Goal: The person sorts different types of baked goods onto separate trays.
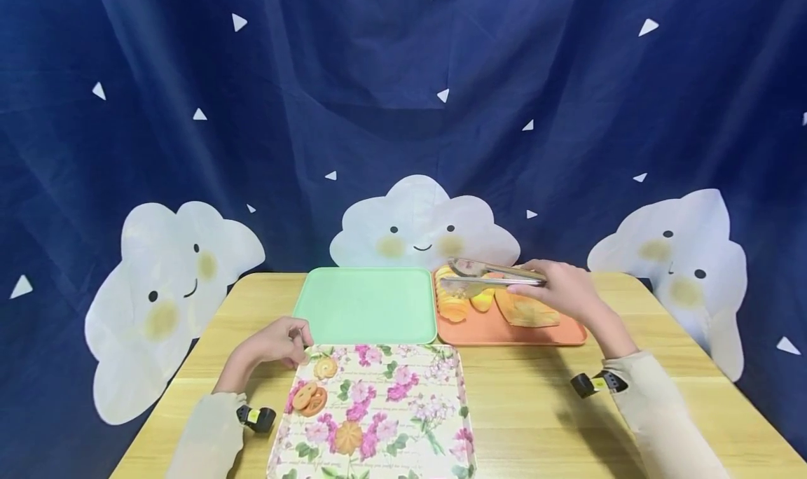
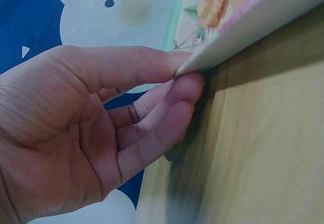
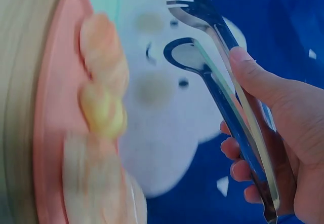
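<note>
The work surface is a light wooden tabletop (image 1: 542,409) set against a dark blue curtain (image 1: 315,80) printed with white clouds.

Nearest to me, at the front edge of the tabletop, lies the floral tray (image 1: 403,423). It carries round cookies (image 1: 309,398) along its left side and front. My left hand (image 1: 275,344) is at the tray's far left corner: thumb above and fingers (image 2: 172,107) below pinch the rim, which the left wrist view shows raised off the wood at that corner.

Beyond the floral tray, at the middle of the far edge, sits the green tray (image 1: 366,304). Just beside it on the right is the orange tray (image 1: 548,335), loaded with pastries (image 1: 526,309).

My right hand (image 1: 561,290) is above the orange tray, fingers curled round the handle end of the metal tongs (image 1: 494,274). The tongs point left over the pastries, and their tips stand slightly apart with nothing between them. The tongs touch no pastry.
</note>
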A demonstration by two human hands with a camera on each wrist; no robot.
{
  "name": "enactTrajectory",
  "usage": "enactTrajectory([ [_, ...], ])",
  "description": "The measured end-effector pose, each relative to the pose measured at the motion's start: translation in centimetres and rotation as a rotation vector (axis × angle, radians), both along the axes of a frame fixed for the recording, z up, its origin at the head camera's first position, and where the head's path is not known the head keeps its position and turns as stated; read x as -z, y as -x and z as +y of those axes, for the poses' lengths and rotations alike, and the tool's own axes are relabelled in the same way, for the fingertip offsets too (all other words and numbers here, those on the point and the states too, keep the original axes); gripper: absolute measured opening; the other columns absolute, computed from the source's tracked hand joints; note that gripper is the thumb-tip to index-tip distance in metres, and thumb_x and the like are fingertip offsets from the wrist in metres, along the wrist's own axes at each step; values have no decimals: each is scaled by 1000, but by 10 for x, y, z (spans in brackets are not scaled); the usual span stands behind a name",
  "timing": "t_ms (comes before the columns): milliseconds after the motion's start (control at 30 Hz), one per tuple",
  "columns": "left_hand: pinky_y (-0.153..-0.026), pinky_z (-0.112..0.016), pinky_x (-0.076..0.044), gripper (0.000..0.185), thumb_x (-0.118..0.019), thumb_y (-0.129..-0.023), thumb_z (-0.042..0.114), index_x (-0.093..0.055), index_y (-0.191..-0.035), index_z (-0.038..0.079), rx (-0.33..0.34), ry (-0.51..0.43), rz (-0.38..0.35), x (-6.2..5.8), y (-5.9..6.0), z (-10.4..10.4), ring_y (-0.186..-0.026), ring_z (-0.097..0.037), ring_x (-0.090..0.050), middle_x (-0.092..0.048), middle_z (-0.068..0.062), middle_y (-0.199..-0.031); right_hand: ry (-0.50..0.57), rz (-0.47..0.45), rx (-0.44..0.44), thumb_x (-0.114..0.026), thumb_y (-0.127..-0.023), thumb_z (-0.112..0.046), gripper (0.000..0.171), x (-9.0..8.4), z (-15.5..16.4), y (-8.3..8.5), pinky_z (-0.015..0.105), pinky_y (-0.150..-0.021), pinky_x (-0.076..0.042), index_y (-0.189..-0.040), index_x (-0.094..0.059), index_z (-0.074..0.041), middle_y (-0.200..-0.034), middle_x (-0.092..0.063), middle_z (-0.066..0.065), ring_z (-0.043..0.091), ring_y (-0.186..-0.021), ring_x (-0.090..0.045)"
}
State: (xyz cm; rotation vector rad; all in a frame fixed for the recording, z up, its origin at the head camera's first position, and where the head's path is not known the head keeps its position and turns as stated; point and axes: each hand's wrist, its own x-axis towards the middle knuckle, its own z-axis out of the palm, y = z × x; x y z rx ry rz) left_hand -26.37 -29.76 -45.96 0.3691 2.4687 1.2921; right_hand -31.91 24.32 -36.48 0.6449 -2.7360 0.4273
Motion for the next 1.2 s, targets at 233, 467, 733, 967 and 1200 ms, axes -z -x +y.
enactTrajectory([
  [233, -63, -36, -57, 22, -70, -74, -6, -60, -94, -9, -4, -20, -4, 0, 1, 1, -65, -19, -60, -46, 2, -65, 57, 54, -145, -81, -81, -49, 44, 9, -51, -16, 35, -67, -50, -111, -75, -17, -91, -72, -5, 13, -76, -62],
  [467, -62, -37, -57, 22, -70, -74, -6, -60, -94, -9, 1, -22, -5, 0, 1, 0, -64, -20, -61, -47, 1, -65, 47, 44, -258, -76, -83, -54, 50, 14, -102, -37, 29, -65, -52, -117, -73, -17, -104, -75, -4, 8, -78, -67],
  [733, -61, -35, -56, 21, -68, -75, -7, -59, -94, -9, 6, -28, -17, 0, 1, 0, -64, -19, -57, -42, 2, -65, 7, 11, -411, -71, -90, -52, 48, 22, -154, -58, 22, -61, -49, -119, -72, -14, -99, -73, -3, 5, -73, -61],
  [967, -60, -34, -55, 19, -68, -73, -8, -58, -90, -6, 4, -27, -17, 1, 3, -2, -62, -18, -55, -43, 1, -66, -91, -21, -496, -65, -94, -53, 51, 31, -187, -72, 16, -51, -37, -124, -70, -13, -96, -71, 0, 0, -61, -49],
  [1200, -56, -32, -53, 18, -67, -73, -10, -61, -90, -7, 7, -14, -5, 5, 5, -2, -60, -17, -55, -46, 1, -65, -194, 45, -493, -64, -94, -52, 45, 45, -208, -82, 15, -45, -25, -118, -73, -15, -84, -66, -5, 0, -55, -39],
])
